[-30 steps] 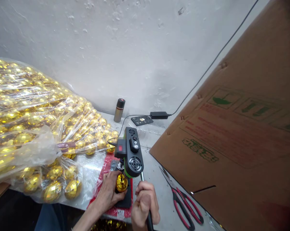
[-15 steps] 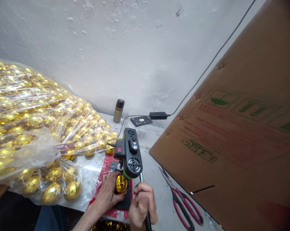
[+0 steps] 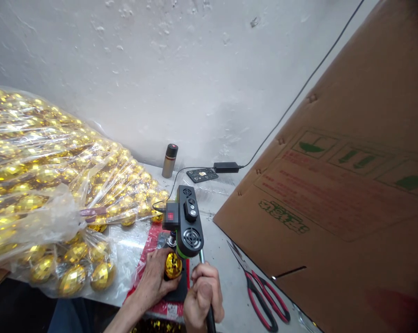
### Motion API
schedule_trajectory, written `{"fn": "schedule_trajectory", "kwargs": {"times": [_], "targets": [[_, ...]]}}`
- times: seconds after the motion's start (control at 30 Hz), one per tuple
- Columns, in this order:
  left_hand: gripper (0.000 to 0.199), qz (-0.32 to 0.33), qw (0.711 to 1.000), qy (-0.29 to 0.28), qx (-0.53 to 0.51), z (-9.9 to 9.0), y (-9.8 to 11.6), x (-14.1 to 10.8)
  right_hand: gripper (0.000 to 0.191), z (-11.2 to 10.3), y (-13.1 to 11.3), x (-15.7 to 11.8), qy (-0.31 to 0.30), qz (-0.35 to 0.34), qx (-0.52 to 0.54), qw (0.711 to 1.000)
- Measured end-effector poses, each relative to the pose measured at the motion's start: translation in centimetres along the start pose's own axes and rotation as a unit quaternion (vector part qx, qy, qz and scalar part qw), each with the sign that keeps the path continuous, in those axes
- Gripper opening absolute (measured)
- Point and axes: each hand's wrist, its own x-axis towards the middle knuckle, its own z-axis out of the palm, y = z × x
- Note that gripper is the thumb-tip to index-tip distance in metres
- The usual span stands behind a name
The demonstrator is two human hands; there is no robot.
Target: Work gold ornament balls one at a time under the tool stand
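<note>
A small gold mirrored ball [image 3: 173, 265] sits under the head of a black bench press machine [image 3: 190, 222]. My left hand [image 3: 156, 273] is curled round the ball's left side, thumb and fingers touching it. To the right, my right hand [image 3: 204, 293] is wrapped in a fist round the machine's lever [image 3: 211, 319], whose metal rod runs up to the press head. The black base [image 3: 179, 293] under the ball is partly hidden by my left hand. Red plastic [image 3: 152, 240] lies beneath the machine.
A clear bag of gold balls [image 3: 49, 152] fills the left side. Red-handled scissors [image 3: 266, 296] lie right of my right hand, beside a large cardboard box [image 3: 333, 185]. Behind stand a bottle [image 3: 169, 161], a phone-like black slab [image 3: 202, 175] and a power adapter [image 3: 226, 167] with a cord.
The view has shifted very slightly, so everything appears a little further left. Both hands keep their hold on the ball and the lever.
</note>
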Motion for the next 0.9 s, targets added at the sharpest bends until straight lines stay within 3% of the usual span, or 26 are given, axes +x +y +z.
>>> {"fn": "schedule_trajectory", "kwargs": {"times": [0.37, 0.53, 0.7, 0.8, 0.9], "targets": [[0.049, 0.003, 1.000, 0.002, -0.001, 0.0, 0.0, 0.0, 0.040, -0.1, 0.4, -0.3, -0.002, -0.006, 0.000, 1.000], [0.046, -0.007, 1.000, -0.001, 0.003, 0.3, -0.2, 0.1, 0.040, -1.0, 1.5, -2.2, -0.057, -0.013, -0.033, 0.998], [0.043, -0.006, 1.000, -0.003, 0.000, 0.3, -0.2, 0.2, 0.041, -1.4, 3.1, -3.8, -0.051, -0.015, -0.037, 0.998], [0.042, -0.004, 1.000, -0.008, -0.002, 0.0, -0.1, 0.3, 0.039, -1.6, 3.3, -3.3, -0.077, -0.039, -0.029, 0.996], [0.049, -0.001, 1.000, -0.002, -0.007, -0.2, 0.2, 0.5, 0.038, -1.4, 1.4, -1.0, -0.069, -0.009, -0.015, 0.997]]}}
